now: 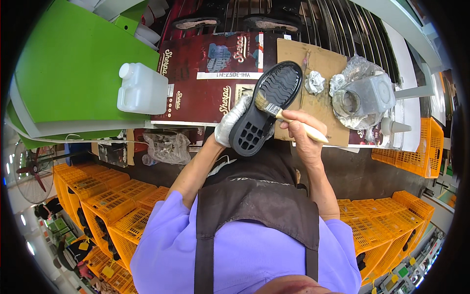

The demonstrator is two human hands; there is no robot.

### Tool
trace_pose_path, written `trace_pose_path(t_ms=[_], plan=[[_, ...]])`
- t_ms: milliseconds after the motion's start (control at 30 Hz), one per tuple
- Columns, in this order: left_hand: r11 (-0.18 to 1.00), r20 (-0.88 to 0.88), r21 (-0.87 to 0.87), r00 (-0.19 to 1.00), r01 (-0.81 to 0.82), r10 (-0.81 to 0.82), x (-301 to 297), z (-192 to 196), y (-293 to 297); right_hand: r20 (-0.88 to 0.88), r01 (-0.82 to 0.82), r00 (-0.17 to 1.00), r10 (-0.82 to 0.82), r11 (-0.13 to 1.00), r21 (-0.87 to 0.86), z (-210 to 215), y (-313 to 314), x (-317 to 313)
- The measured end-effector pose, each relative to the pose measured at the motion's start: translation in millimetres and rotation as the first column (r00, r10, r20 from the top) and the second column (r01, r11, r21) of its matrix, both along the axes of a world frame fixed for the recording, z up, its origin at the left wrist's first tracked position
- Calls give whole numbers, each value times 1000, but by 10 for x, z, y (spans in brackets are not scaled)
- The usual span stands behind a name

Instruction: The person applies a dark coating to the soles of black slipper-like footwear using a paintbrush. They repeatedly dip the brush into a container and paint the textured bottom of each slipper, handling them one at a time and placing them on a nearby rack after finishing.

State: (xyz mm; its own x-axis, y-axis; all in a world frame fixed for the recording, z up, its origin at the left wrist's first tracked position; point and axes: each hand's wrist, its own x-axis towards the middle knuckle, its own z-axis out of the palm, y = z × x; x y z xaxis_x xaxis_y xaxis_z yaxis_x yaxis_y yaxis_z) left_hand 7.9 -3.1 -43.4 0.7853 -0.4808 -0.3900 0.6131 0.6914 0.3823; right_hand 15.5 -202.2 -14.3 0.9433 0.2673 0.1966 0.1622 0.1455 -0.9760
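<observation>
A black shoe sole (280, 81) with a raised rim and a grid of square hollows at its heel is held up in front of me, tilted, toe away to the right. My left hand (230, 122), in a white glove, grips its left edge near the heel. My bare right hand (304, 133) is closed round the pale handle of a flat paintbrush (313, 132). The brush's bristles touch the inner face of the sole near its left edge, around the middle. Part of the left hand's fingers is hidden behind the sole.
Dark red printed cardboard (196, 98) and a brown cardboard sheet (293, 51) cover the bench. A white jug (142, 90) stands left; a crumpled wad (315, 82), a clear container (374, 93) and a small bottle (395, 126) lie right. Rollers carry shoes beyond; orange crates (132, 223) stand behind me.
</observation>
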Motion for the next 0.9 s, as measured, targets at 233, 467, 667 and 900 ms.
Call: trace_pose_path(t_ms=[233,467,667,900], plan=[[995,-12,-21,995,-95,94,86,7,-60,0,-6,1000,6,1000,29,22,36,-77],[990,290,-113,950,-87,116,136,-27,-63,-1,-26,1000,26,999,41,46,57,-134],[971,354,-197,914,-136,199,190,35,-106,16,-69,998,69,997,36,137,66,-158],[958,230,-181,937,-223,262,182,162,-136,9,-147,989,147,989,8,340,32,-116]])
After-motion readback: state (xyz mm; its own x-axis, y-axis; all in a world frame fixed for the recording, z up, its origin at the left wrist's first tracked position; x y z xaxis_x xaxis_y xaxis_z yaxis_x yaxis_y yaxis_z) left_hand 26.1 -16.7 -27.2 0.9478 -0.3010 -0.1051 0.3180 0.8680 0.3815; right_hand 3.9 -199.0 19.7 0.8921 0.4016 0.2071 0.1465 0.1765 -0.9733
